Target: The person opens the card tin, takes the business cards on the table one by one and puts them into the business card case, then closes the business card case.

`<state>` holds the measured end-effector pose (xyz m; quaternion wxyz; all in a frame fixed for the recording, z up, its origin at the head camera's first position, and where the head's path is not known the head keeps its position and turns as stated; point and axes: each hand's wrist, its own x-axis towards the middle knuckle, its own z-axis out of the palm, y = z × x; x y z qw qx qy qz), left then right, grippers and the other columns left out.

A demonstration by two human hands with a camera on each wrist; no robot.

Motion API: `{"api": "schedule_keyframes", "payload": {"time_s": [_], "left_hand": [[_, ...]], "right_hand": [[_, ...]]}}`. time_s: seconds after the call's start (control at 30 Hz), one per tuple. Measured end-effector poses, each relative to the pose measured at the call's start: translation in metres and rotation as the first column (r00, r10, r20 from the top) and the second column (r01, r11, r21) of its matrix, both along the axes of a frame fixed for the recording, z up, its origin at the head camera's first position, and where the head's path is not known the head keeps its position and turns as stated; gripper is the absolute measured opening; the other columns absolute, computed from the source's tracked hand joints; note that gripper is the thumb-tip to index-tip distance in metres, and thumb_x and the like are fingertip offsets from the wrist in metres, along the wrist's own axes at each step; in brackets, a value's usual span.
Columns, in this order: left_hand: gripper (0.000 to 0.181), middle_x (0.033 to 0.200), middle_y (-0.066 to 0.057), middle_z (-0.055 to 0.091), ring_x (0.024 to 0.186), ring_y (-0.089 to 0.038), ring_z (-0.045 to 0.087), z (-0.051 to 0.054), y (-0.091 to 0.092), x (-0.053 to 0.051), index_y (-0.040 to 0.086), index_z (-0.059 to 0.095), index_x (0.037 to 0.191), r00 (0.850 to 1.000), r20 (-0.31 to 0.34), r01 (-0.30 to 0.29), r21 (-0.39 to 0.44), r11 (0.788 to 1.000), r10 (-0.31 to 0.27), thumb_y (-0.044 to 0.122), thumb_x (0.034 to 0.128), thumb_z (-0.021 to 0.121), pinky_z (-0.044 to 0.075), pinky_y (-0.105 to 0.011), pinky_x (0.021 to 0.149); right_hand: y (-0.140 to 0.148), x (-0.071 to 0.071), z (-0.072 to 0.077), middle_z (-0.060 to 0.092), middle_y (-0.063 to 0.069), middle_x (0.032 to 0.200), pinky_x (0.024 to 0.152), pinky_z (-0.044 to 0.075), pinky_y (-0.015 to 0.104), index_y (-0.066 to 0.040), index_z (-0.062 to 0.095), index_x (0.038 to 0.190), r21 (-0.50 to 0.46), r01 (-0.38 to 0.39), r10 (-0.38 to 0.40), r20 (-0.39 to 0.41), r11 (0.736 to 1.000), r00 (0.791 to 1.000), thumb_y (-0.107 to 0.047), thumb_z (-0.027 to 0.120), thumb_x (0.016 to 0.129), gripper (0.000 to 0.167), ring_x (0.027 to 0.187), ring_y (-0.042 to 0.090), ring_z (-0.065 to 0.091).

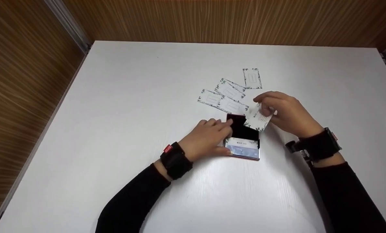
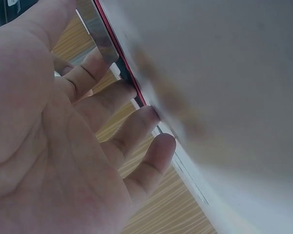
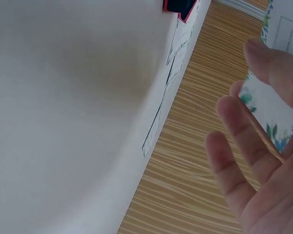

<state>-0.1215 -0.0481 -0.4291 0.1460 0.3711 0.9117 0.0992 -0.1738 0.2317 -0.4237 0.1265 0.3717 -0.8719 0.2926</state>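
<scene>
An opened business card case (image 1: 240, 127) lies on the table, its inside black and its rim red. A white card (image 1: 249, 142) with leaf print sits in the silvery lower half. My left hand (image 1: 209, 137) grips the case by its left side, thumb at the lower corner and fingers along the edge. In the left wrist view the case's metal side (image 2: 101, 36) shows beside the fingers. Above the case's right part, my right hand (image 1: 285, 111) pinches a tilted business card (image 1: 257, 121), free of the table. The right wrist view shows that card (image 3: 271, 105) between thumb and fingers.
Beyond the case, several leaf-bordered cards (image 1: 230, 92) lie partly overlapping on the white table (image 1: 131, 97). A single card (image 1: 252, 78) lies farther back. Wood-patterned panels (image 1: 212, 22) stand behind the table and at its left.
</scene>
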Motion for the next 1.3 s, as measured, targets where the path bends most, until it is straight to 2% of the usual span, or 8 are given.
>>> {"api": "schedule_keyframes", "payload": {"time_s": [0.17, 0.37, 0.5, 0.63, 0.73, 0.9, 1.07, 1.3], "left_hand": [[0.044, 0.164, -0.001, 0.028, 0.143, -0.027, 0.035, -0.0023, -0.0008, 0.0015, 0.022, 0.054, 0.115, 1.000, -0.001, -0.002, -0.001, 1.000, 0.002, 0.058, 0.0912, 0.062, 0.034, -0.045, 0.111], [0.046, 0.163, 0.000, 0.030, 0.142, -0.027, 0.037, -0.0008, 0.0001, 0.0007, 0.021, 0.054, 0.117, 1.000, -0.020, 0.004, -0.004, 1.000, -0.004, 0.058, 0.0910, 0.062, 0.035, -0.045, 0.109], [0.046, 0.164, -0.001, 0.029, 0.142, -0.027, 0.037, 0.0016, 0.0009, -0.0011, 0.021, 0.054, 0.116, 1.000, -0.022, 0.008, -0.004, 1.000, -0.008, 0.058, 0.0910, 0.062, 0.036, -0.046, 0.110], [0.045, 0.164, -0.001, 0.029, 0.142, -0.028, 0.036, 0.0019, 0.0003, -0.0010, 0.021, 0.054, 0.116, 1.000, -0.023, 0.009, -0.004, 1.000, -0.009, 0.058, 0.0910, 0.063, 0.036, -0.046, 0.110], [0.045, 0.164, -0.001, 0.028, 0.142, -0.027, 0.037, 0.0014, -0.0007, 0.0001, 0.021, 0.054, 0.117, 1.000, -0.014, 0.007, -0.002, 1.000, -0.007, 0.057, 0.0912, 0.062, 0.035, -0.046, 0.110], [0.046, 0.164, -0.002, 0.028, 0.142, -0.028, 0.036, 0.0024, -0.0004, 0.0004, 0.021, 0.054, 0.117, 1.000, -0.012, 0.012, 0.001, 1.000, -0.012, 0.058, 0.0914, 0.062, 0.035, -0.046, 0.111], [0.047, 0.164, -0.002, 0.029, 0.142, -0.028, 0.036, 0.0045, 0.0015, -0.0018, 0.021, 0.054, 0.119, 1.000, -0.023, 0.019, 0.008, 1.000, -0.019, 0.058, 0.0911, 0.062, 0.036, -0.046, 0.110], [0.049, 0.164, -0.002, 0.029, 0.142, -0.028, 0.037, 0.0024, 0.0015, -0.0014, 0.020, 0.055, 0.122, 0.999, -0.035, 0.024, -0.018, 1.000, -0.024, 0.059, 0.0914, 0.061, 0.036, -0.045, 0.110]], "right_hand": [[0.0001, 0.0003, -0.0020, 0.072, 0.005, 0.108, 0.075, 0.040, 0.027, -0.012, 0.045, 0.069, 0.006, 0.004, -0.004, -0.008, 1.000, 1.000, 0.022, 0.063, 0.073, 0.038, 0.102, 0.023, 0.065], [0.0030, -0.0001, -0.0003, 0.075, 0.004, 0.106, 0.071, 0.036, 0.026, -0.013, 0.042, 0.067, 0.050, 0.038, -0.040, 0.038, 0.998, 0.998, 0.023, 0.049, 0.066, 0.037, 0.101, 0.022, 0.067], [0.0045, 0.0000, 0.0008, 0.071, 0.000, 0.096, 0.072, 0.036, 0.028, -0.014, 0.045, 0.069, 0.115, 0.063, -0.071, 0.065, 0.991, 0.995, 0.020, 0.050, 0.065, 0.034, 0.091, 0.018, 0.059], [0.0047, 0.0002, 0.0008, 0.052, -0.001, 0.088, 0.071, 0.033, 0.026, -0.014, 0.049, 0.075, 0.149, 0.060, -0.070, 0.066, 0.987, 0.995, 0.017, 0.060, 0.063, 0.035, 0.083, 0.013, 0.044], [0.0050, 0.0016, 0.0010, 0.044, -0.001, 0.091, 0.070, 0.035, 0.026, -0.014, 0.050, 0.078, 0.172, 0.074, -0.093, 0.103, 0.982, 0.990, 0.014, 0.072, 0.062, 0.039, 0.082, 0.011, 0.044], [0.0059, 0.0034, 0.0036, 0.044, -0.001, 0.097, 0.073, 0.041, 0.032, -0.015, 0.055, 0.087, 0.209, 0.124, -0.166, 0.193, 0.970, 0.967, 0.003, 0.086, 0.062, 0.043, 0.085, 0.015, 0.049], [0.0057, 0.0032, 0.0068, 0.048, -0.002, 0.102, 0.078, 0.044, 0.037, -0.015, 0.060, 0.099, 0.214, 0.157, -0.210, 0.255, 0.964, 0.944, -0.004, 0.090, 0.061, 0.050, 0.089, 0.019, 0.051], [0.0044, 0.0041, 0.0047, 0.047, -0.004, 0.102, 0.079, 0.042, 0.033, -0.018, 0.062, 0.104, 0.185, 0.153, -0.197, 0.249, 0.971, 0.948, -0.019, 0.096, 0.061, 0.055, 0.088, 0.015, 0.049]]}}
